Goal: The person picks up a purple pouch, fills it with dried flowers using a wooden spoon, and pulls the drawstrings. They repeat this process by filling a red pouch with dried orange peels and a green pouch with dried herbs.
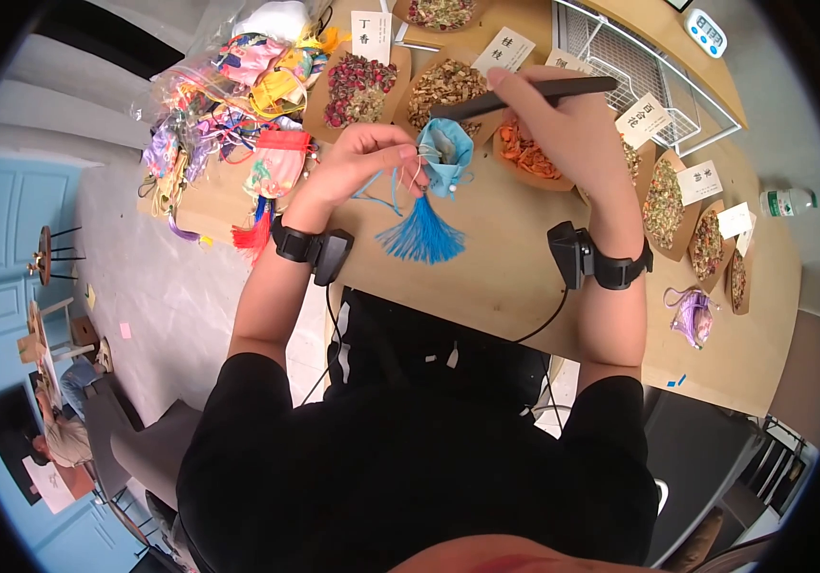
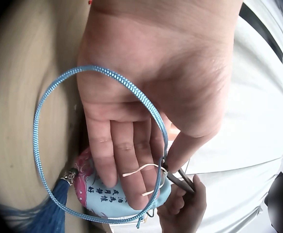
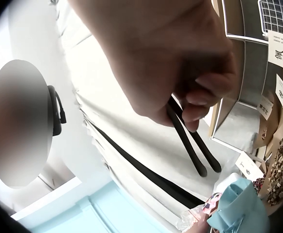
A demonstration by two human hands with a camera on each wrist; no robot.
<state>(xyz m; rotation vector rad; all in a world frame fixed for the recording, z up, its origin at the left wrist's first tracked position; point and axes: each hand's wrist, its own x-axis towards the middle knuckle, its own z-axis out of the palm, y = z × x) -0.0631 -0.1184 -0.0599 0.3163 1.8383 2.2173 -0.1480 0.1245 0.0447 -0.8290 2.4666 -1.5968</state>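
Observation:
A small light-blue drawstring pouch [image 1: 446,158] hangs mouth-up in my left hand [image 1: 362,162], its rim pinched by thumb and fingers. From its base spreads a blue tassel [image 1: 421,234]. In the left wrist view, a blue cord [image 2: 36,126] loops before the palm, and dark lettering and pink print show on the pouch [image 2: 107,198]. My right hand [image 1: 572,134] grips black tongs [image 1: 563,88]; their tips come close over the pouch's mouth in the head view. Both tong arms [image 3: 190,145] stand slightly apart in the right wrist view. Something pale shows inside the pouch.
Paper trays of dried herbs line the table's back and right, including rosebuds [image 1: 362,86], brown chips [image 1: 448,86] and orange petals [image 1: 525,153], with name cards. Colourful pouches [image 1: 257,76] pile at left. A purple pouch [image 1: 692,315], white wire rack [image 1: 620,57] and timer [image 1: 705,34] stand right.

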